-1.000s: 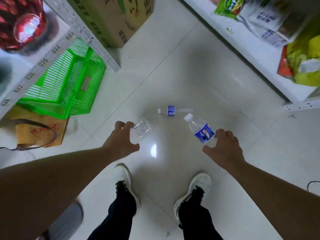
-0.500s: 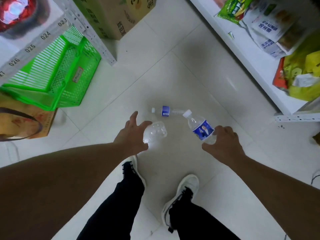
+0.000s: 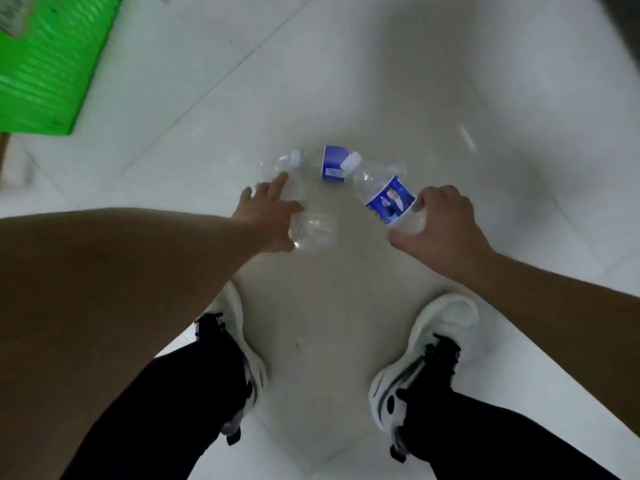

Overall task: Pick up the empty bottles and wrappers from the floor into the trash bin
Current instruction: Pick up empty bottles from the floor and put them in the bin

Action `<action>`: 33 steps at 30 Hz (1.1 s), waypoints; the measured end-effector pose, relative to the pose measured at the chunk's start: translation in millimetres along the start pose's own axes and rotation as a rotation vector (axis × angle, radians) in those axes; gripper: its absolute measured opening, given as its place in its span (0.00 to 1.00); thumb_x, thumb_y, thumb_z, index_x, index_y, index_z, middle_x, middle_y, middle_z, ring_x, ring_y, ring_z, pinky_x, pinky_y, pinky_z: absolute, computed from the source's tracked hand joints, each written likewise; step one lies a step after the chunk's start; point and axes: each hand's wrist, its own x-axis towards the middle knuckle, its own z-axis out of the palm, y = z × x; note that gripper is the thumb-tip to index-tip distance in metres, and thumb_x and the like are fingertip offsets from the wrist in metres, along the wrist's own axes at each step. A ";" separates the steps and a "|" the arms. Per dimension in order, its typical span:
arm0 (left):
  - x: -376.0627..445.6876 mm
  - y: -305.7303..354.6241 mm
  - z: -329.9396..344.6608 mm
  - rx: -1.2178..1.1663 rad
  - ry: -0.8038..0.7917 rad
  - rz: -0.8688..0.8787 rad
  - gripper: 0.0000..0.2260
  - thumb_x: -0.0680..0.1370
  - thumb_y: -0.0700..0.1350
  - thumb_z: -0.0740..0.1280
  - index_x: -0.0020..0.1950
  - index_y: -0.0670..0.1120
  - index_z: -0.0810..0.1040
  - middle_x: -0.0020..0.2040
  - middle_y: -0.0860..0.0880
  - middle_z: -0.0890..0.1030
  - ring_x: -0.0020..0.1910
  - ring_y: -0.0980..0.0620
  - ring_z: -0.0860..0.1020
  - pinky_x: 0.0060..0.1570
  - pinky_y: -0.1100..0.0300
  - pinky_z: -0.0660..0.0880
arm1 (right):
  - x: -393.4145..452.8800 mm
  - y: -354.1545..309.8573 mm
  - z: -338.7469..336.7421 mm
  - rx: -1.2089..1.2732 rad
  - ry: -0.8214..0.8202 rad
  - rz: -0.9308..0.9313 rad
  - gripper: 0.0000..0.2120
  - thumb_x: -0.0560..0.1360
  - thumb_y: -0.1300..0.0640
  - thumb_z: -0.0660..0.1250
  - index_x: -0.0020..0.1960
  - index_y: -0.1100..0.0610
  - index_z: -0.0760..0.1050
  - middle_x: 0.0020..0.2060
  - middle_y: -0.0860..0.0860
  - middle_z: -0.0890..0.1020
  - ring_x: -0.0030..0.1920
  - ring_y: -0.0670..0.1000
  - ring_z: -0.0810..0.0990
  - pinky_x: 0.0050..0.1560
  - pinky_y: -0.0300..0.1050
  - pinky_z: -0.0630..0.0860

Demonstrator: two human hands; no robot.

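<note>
Left hand (image 3: pixel 268 216) first: from my seat I see its thumb and palm wrapped round a clear, label-free plastic bottle (image 3: pixel 313 232), while the index finger stretches forward, its tip close to a third bottle on the floor. Over on the other side, the right hand (image 3: pixel 438 223) grips a clear plastic bottle with a blue portrait label and white cap (image 3: pixel 384 192), fingers curled over its lower half, the capped end tilted up and toward the left. That cap overlaps the clear bottle with a blue band label (image 3: pixel 330 162) lying on its side on the white tiled floor (image 3: pixel 346 64), just ahead of both hands; I cannot tell whether the two touch. Below the hands I see two white sneakers (image 3: pixel 427 355) and black trouser legs planted apart on the tiles. A bright green plastic basket (image 3: pixel 45 67) sits blurred at the upper left, well apart from the bottles.
</note>
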 end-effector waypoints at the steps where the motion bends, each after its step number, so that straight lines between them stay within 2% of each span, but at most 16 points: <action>1: 2.2 1.2 4.6 0.006 0.011 -0.015 0.39 0.70 0.61 0.76 0.80 0.64 0.67 0.86 0.47 0.54 0.82 0.41 0.59 0.80 0.40 0.55 | -2.4 5.9 1.0 0.012 0.033 -0.010 0.26 0.65 0.44 0.82 0.54 0.51 0.71 0.54 0.50 0.71 0.55 0.54 0.69 0.56 0.43 0.63; 3: -4.9 2.2 5.9 0.016 0.047 -0.029 0.37 0.70 0.60 0.75 0.79 0.59 0.69 0.78 0.49 0.69 0.78 0.43 0.65 0.80 0.40 0.55 | -13.1 13.0 -4.5 0.018 0.079 -0.030 0.27 0.65 0.44 0.82 0.55 0.52 0.72 0.54 0.49 0.69 0.54 0.52 0.67 0.57 0.43 0.64; 5: -26.9 2.7 -3.5 0.011 0.072 -0.019 0.36 0.70 0.59 0.75 0.78 0.57 0.71 0.71 0.50 0.75 0.74 0.44 0.70 0.78 0.43 0.60 | -31.0 14.6 -19.9 0.010 0.064 -0.008 0.27 0.65 0.44 0.82 0.54 0.50 0.70 0.55 0.48 0.68 0.56 0.53 0.67 0.56 0.46 0.65; 8: -79.6 2.2 -32.3 -0.034 0.084 -0.019 0.37 0.70 0.58 0.75 0.78 0.56 0.71 0.70 0.51 0.76 0.71 0.45 0.72 0.76 0.45 0.63 | -65.2 2.7 -55.9 -0.028 0.007 0.036 0.27 0.65 0.41 0.80 0.53 0.47 0.68 0.54 0.48 0.68 0.56 0.53 0.67 0.55 0.49 0.67; 12: -155.1 -8.0 -75.0 -0.146 0.107 -0.049 0.37 0.70 0.59 0.74 0.79 0.55 0.70 0.71 0.52 0.76 0.73 0.45 0.72 0.80 0.39 0.56 | -108.8 -40.0 -117.0 -0.053 -0.057 0.102 0.26 0.65 0.40 0.80 0.54 0.50 0.72 0.54 0.51 0.73 0.56 0.55 0.72 0.55 0.49 0.68; 17: -223.3 -35.1 -134.8 -0.281 0.201 -0.133 0.36 0.67 0.59 0.71 0.75 0.54 0.73 0.66 0.51 0.79 0.66 0.45 0.77 0.73 0.43 0.66 | -151.7 -106.6 -176.8 -0.005 -0.104 0.224 0.26 0.67 0.41 0.81 0.56 0.51 0.72 0.52 0.51 0.72 0.56 0.57 0.76 0.54 0.48 0.71; 20: -250.0 -48.2 -161.5 -0.357 0.235 -0.133 0.35 0.66 0.59 0.72 0.74 0.52 0.74 0.64 0.49 0.79 0.63 0.43 0.78 0.68 0.46 0.71 | -167.6 -141.2 -192.2 0.055 -0.139 0.251 0.26 0.66 0.42 0.80 0.57 0.50 0.73 0.55 0.51 0.72 0.59 0.56 0.76 0.57 0.49 0.75; 24: -274.4 -62.4 -188.1 -0.495 0.262 -0.151 0.35 0.68 0.57 0.73 0.74 0.50 0.73 0.66 0.47 0.78 0.64 0.42 0.77 0.63 0.48 0.75 | -175.7 -172.5 -196.8 0.134 -0.078 0.261 0.27 0.67 0.41 0.80 0.58 0.49 0.73 0.56 0.51 0.72 0.59 0.55 0.76 0.58 0.50 0.75; 27: -289.4 -67.7 -203.5 -0.559 0.260 -0.162 0.37 0.66 0.60 0.71 0.74 0.49 0.74 0.66 0.46 0.78 0.65 0.41 0.77 0.64 0.46 0.76 | -181.9 -182.9 -193.9 0.143 -0.071 0.259 0.28 0.66 0.40 0.80 0.59 0.50 0.74 0.57 0.52 0.74 0.58 0.56 0.78 0.57 0.49 0.76; 29: -297.6 -68.1 -210.9 -0.612 0.277 -0.191 0.39 0.64 0.61 0.69 0.74 0.49 0.75 0.66 0.46 0.78 0.65 0.42 0.78 0.66 0.45 0.76 | -185.1 -183.5 -191.2 0.151 -0.065 0.252 0.27 0.65 0.40 0.81 0.57 0.49 0.75 0.57 0.52 0.75 0.56 0.56 0.79 0.53 0.46 0.74; 33: -310.6 -59.5 -198.8 -0.712 0.293 -0.253 0.37 0.62 0.60 0.71 0.72 0.50 0.77 0.56 0.45 0.84 0.55 0.43 0.84 0.57 0.48 0.81 | -193.1 -178.5 -191.8 0.183 -0.084 0.206 0.26 0.66 0.42 0.81 0.56 0.50 0.75 0.58 0.54 0.77 0.54 0.56 0.81 0.53 0.47 0.76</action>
